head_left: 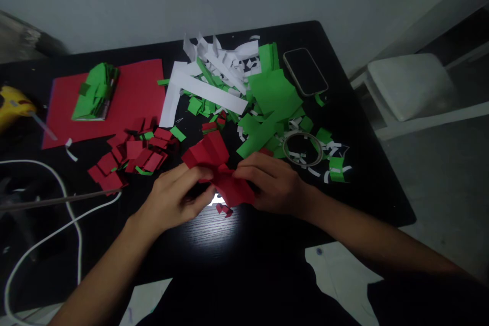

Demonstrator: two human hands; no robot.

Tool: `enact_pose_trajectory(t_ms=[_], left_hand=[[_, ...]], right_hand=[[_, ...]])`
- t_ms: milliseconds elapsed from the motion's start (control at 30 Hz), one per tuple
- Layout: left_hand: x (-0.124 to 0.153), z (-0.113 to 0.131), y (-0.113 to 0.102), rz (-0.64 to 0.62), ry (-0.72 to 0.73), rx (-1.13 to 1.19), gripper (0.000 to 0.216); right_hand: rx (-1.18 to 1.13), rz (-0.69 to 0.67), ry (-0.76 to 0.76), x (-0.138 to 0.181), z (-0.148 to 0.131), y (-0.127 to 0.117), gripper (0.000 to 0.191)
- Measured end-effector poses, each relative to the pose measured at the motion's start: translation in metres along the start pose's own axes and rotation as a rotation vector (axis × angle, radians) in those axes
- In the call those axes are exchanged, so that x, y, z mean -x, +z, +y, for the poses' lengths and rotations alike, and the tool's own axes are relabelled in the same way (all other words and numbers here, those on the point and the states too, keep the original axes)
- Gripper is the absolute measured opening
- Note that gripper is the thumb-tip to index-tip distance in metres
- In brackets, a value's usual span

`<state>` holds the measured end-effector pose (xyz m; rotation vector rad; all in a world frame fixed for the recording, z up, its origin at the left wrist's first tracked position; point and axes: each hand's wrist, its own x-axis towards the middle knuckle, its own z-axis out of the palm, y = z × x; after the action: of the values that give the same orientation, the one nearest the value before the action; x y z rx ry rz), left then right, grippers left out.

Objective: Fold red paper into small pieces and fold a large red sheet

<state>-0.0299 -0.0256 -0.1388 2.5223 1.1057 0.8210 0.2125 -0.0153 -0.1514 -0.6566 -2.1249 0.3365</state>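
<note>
Between my two hands is a creased piece of red paper (233,188), held above the front part of the black table (267,244). My left hand (179,193) pinches its left side between thumb and fingers. On the other side my right hand (271,181) grips the paper with curled fingers. Small red scraps (224,210) lie just under it. Left of my hands is a heap of small folded red paper pieces (133,153). Beyond them spread green paper pieces (273,94) and white paper strips (208,92).
A phone (305,72) and a ring of tape (303,149) lie at the right. On the left are a red sheet (137,81) with a green paper bundle (95,90), a yellow glue gun (15,107) and a white cable (78,229). A white stool (410,84) stands beyond the table.
</note>
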Motion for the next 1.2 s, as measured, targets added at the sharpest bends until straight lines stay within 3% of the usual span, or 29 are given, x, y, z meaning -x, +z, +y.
enact_pose_trajectory(t_ms=[233, 433, 633, 933, 1200], left_hand=[[0.0014, -0.0009, -0.0010, 0.029, -0.040, 0.061, 0.017], [0.0003, 0.0016, -0.0022, 0.060, -0.077, 0.149, 0.017], [0.0023, 0.0018, -0.0008, 0.033, -0.090, 0.187, 0.016], [0.0010, 0.0002, -0.0003, -0.038, -0.023, 0.197, 0.021], [0.0019, 0.0035, -0.0014, -0.017, -0.077, 0.184, 0.018]], right_hand=[[-0.075, 0.019, 0.060, 0.0015, 0.0016, 0.0023, 0.012], [-0.225, -0.151, 0.114, -0.0012, 0.0039, 0.0020, 0.010], [-0.169, -0.214, 0.053, 0.0018, 0.0053, 0.0050, 0.012], [-0.168, -0.187, 0.009, 0.0000, 0.0008, -0.0002, 0.009], [-0.134, -0.095, 0.020, 0.0010, -0.0007, 0.0030, 0.012]])
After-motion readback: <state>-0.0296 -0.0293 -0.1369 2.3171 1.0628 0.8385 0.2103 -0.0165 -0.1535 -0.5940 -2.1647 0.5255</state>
